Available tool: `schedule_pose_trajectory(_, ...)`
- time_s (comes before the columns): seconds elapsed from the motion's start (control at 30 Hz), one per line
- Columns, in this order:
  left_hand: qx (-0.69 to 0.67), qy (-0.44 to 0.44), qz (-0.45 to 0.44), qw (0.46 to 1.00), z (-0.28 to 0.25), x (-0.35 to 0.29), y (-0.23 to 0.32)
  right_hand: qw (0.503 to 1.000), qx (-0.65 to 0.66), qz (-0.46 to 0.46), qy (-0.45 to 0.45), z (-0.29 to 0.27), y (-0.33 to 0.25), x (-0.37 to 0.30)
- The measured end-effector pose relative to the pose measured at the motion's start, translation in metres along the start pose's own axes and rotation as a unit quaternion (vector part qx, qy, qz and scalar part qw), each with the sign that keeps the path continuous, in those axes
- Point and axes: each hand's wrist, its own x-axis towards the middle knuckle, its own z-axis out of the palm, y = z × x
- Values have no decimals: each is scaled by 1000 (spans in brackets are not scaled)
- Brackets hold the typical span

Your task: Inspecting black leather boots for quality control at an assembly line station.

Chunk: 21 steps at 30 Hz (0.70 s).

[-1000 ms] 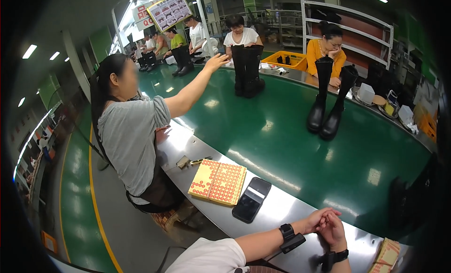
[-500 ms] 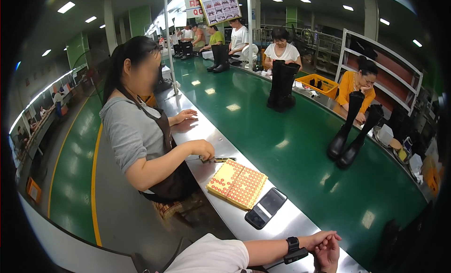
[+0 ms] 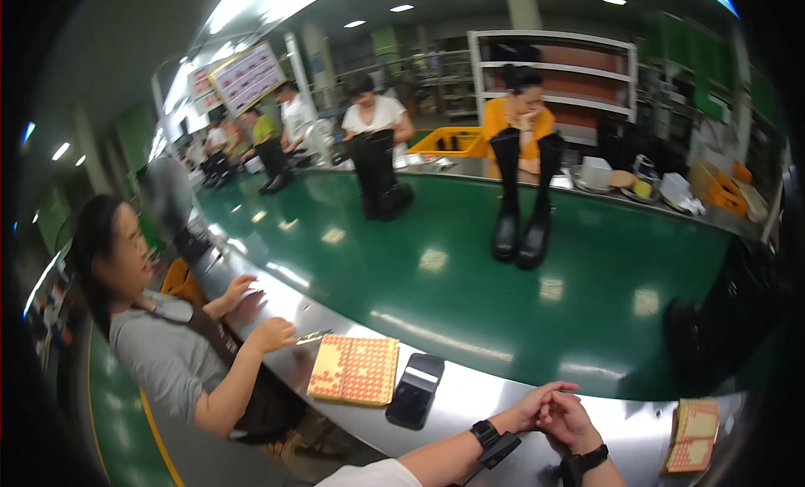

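My left hand [image 3: 533,408] and my right hand [image 3: 573,421] meet above the metal ledge, touching each other. Fingers of the left hand stretch out to the right, with nothing in them. Those of the right are curled in against the left hand, and I see no object between them. Each wrist wears a black band. Left of my hands lies a black phone [image 3: 416,392], beside a stack of yellow sheets with red round dots [image 3: 354,369]. A second dotted bundle [image 3: 693,437] lies to the right of my hands.
Beyond the ledge runs a green belt [image 3: 453,298] with black boots [image 3: 521,227] standing on it; more dark boots [image 3: 713,328] are at right. A co-worker [image 3: 159,336] sits at left, a hand by a thin metal tool. Other people sit across, near a yellow crate [image 3: 449,141].
My view has swung to the right, so the second dotted bundle and my right wrist band now show. My hands stay together. The co-worker's hands look much the same.
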Motion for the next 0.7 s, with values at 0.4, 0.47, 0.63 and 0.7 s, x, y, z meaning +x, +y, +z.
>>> schedule_pose_trajectory(0.4, 44, 107, -3, 993, 52, -17, 18, 1000, -21, 12, 8, 10, -6, -5)
schedule_pose_trajectory(0.47, 31, 136, -2, 990, 42, -14, 15, 1000, -19, 24, -1, 5, -5, -3)
schedule_pose_trajectory(0.63, -137, -230, -14, 963, 16, -10, 18, 999, -33, 20, 21, 3, -2, -4)
schedule_pose_trajectory(0.7, -43, -129, -7, 991, 19, -11, 18, 1000, -20, 17, 17, 4, -2, -4)
